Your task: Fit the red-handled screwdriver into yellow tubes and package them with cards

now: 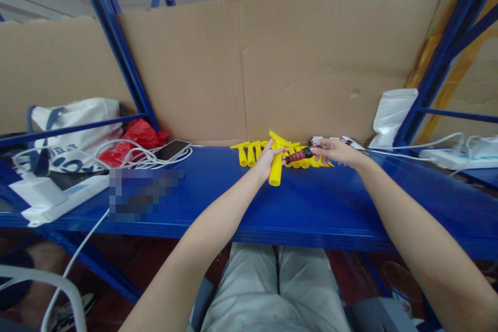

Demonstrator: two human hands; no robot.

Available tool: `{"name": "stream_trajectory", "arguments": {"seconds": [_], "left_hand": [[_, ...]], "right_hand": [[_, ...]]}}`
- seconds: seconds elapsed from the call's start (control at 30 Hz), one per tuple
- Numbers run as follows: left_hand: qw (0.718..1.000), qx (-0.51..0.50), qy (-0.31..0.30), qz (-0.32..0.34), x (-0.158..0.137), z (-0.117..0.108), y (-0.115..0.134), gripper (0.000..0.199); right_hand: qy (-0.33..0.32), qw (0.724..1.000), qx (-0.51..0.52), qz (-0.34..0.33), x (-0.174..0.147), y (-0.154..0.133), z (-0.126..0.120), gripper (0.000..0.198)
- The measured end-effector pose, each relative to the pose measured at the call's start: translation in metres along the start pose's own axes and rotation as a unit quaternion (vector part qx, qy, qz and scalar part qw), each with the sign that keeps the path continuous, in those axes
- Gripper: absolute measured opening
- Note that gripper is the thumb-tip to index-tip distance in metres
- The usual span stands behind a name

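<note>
My left hand (pixel 266 161) is closed around a yellow T-shaped plastic piece (pixel 275 172), its round tube end pointing down towards me. A screwdriver (pixel 299 155) with a red-and-black handle lies sideways between my hands. Its left end reaches the fingers of my left hand; whether they grip it too, I cannot tell. My right hand (pixel 330 151) pinches the black right end of the screwdriver, and the fingertips hide what lies beyond. Behind the hands, several more yellow T-shaped pieces (pixel 251 154) stand in a row along the back of the blue shelf (pixel 311 207).
A cardboard sheet (pixel 303 62) walls the back. To the left are a phone (pixel 172 150), white cables (pixel 136 158), a red plastic bag (pixel 136 140), a cloth bag (pixel 81 124) and a power strip (pixel 73 199). A white pouch (pixel 392 116) leans at the right post.
</note>
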State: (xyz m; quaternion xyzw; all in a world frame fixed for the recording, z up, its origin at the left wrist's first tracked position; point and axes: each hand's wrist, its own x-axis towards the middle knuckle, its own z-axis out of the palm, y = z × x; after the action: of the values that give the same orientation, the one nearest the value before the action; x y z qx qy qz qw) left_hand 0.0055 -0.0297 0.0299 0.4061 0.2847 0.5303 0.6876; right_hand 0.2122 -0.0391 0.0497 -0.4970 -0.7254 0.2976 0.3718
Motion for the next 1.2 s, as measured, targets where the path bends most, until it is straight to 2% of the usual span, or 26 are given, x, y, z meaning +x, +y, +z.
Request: {"name": "stream_trajectory", "arguments": {"seconds": [0.13,0.33,0.5,0.7,0.8,0.87,1.2], "left_hand": [[1.000,-0.008,0.016,0.017,0.003,-0.003,-0.001,0.067],[0.999,0.032,0.035,-0.014,0.004,-0.003,-0.002,0.059],[0.996,0.053,0.027,-0.064,0.004,-0.003,-0.002,0.054],[0.993,0.059,-0.038,-0.096,0.000,-0.002,-0.001,0.047],[0.989,0.073,-0.064,-0.112,-0.003,-0.001,-0.001,0.047],[0.987,0.086,-0.074,-0.117,-0.005,0.000,0.000,0.048],[0.976,0.118,-0.132,-0.125,-0.006,-0.002,-0.003,0.049]], "right_hand": [[0.127,0.989,0.066,-0.033,0.000,-0.004,-0.001,0.041],[0.275,0.946,0.139,-0.099,0.004,-0.005,-0.001,0.040],[0.383,0.898,0.182,-0.114,0.008,-0.003,-0.009,0.037],[0.499,0.822,0.245,-0.121,0.007,-0.010,-0.015,0.029],[0.531,0.792,0.278,-0.117,0.003,-0.017,-0.015,0.024],[0.539,0.782,0.289,-0.122,0.002,-0.019,-0.015,0.024],[0.529,0.783,0.300,-0.130,0.004,-0.022,-0.010,0.024]]}}
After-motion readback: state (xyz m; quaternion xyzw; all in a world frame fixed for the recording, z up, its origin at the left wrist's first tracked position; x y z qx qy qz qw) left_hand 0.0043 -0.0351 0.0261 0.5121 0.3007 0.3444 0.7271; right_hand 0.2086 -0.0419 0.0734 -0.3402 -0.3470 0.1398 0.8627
